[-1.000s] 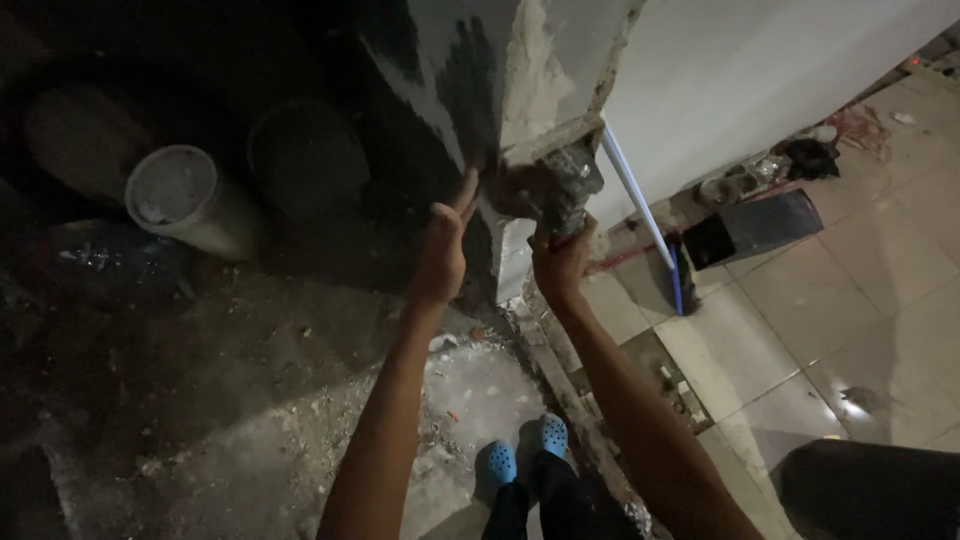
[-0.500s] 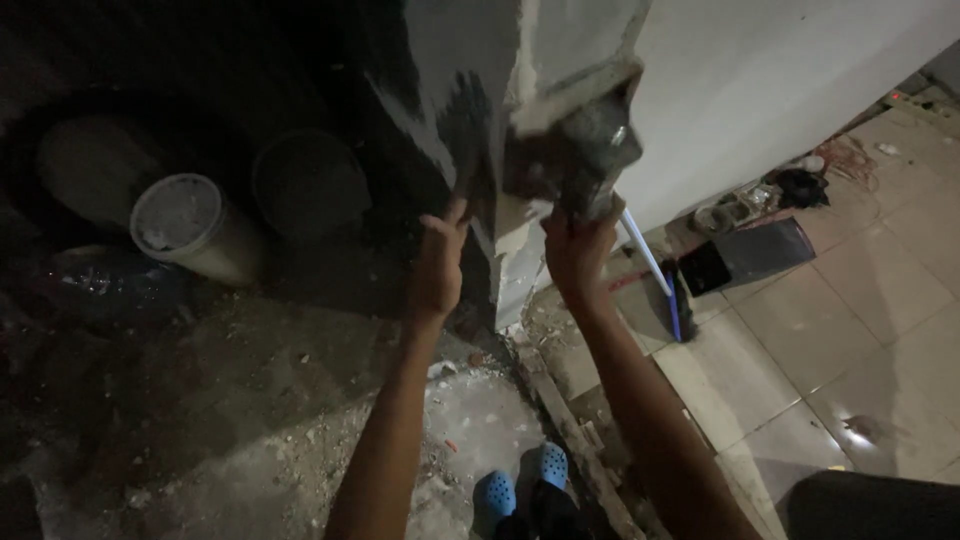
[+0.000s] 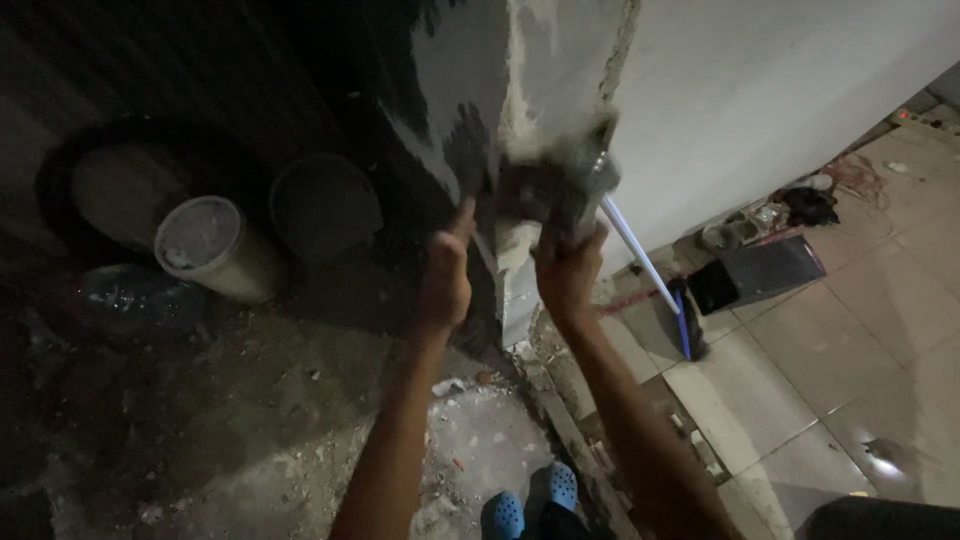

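While both arms reach up at the wall corner (image 3: 560, 110), I see the right hand (image 3: 566, 272) closed around the handle of a plaster-caked trowel (image 3: 565, 185), its blade pressed against the corner edge where grey wet plaster meets the rough strip. My left hand (image 3: 445, 280) is mostly curled, with one finger stretched up touching the dark wet face just beside the trowel. Compared with a second ago, the trowel sits higher on the corner and both hands have risen with it; I judge the stroke is travelling upward along the edge. Half a second ago the tool looked tilted further out, now it lies closer against the wall. Down left, the pale bucket (image 3: 212, 247) has not moved, nor the blue-handled tool (image 3: 650, 270) leaning at the right
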